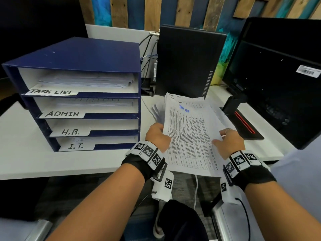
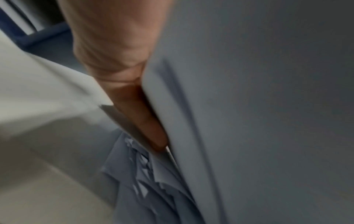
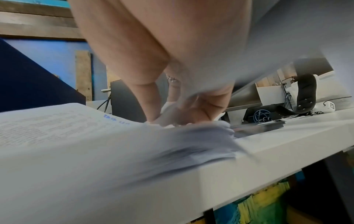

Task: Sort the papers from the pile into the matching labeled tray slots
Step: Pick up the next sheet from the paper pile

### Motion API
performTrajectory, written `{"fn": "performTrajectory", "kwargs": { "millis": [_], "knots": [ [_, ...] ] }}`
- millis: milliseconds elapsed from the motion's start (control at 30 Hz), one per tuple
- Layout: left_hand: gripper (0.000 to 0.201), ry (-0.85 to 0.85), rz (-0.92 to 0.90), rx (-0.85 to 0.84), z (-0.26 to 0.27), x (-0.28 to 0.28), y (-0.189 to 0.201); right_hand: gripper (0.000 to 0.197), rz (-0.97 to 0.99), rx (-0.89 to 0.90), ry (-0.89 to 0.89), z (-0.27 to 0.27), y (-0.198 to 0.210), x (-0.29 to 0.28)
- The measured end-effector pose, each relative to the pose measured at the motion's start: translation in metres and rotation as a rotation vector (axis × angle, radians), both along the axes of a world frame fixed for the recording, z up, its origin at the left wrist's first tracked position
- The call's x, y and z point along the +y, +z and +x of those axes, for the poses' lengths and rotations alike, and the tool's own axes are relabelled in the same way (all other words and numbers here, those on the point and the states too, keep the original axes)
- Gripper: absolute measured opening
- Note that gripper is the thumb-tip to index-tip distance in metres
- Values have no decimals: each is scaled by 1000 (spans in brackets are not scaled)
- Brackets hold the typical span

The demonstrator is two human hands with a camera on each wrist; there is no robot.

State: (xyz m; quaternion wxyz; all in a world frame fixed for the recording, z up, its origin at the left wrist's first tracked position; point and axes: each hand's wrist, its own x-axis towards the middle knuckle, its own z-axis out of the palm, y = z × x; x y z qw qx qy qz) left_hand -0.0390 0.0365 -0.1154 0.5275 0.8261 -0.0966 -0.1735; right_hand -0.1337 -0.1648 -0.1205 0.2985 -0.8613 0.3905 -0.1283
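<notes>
the printed sheet [image 1: 189, 136] is being held over the paper pile [image 1: 175, 103] at the desk's [image 1: 52, 162] near edge, pinched by the left hand [image 1: 157, 136] and right hand [image 1: 229, 141]; the labeled tray [image 1: 83, 94] is standing left.

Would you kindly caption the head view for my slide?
Both hands hold a printed paper sheet beside the blue labelled tray rack.

Thin printed paper sheets [image 1: 189, 136] bend under my fingers [image 1: 217, 141]; left of them, the matt blue card tray [image 1: 86, 54]; beneath, a smooth white table [image 1: 43, 162].
</notes>
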Motion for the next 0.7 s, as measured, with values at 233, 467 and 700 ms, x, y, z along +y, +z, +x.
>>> {"fn": "performTrajectory", "kwargs": {
  "millis": [233,467,700],
  "knots": [
    [32,54,-240,55,-10,10,-7,34,33,-168,-14,-7,10,-6],
    [39,-45,-420,40,-25,26,3,36,265,-533,58,-19,27,2],
    [22,112,-439,-144,-46,52,4,8,338,-682,161,-51,36,49]
  ]
}}
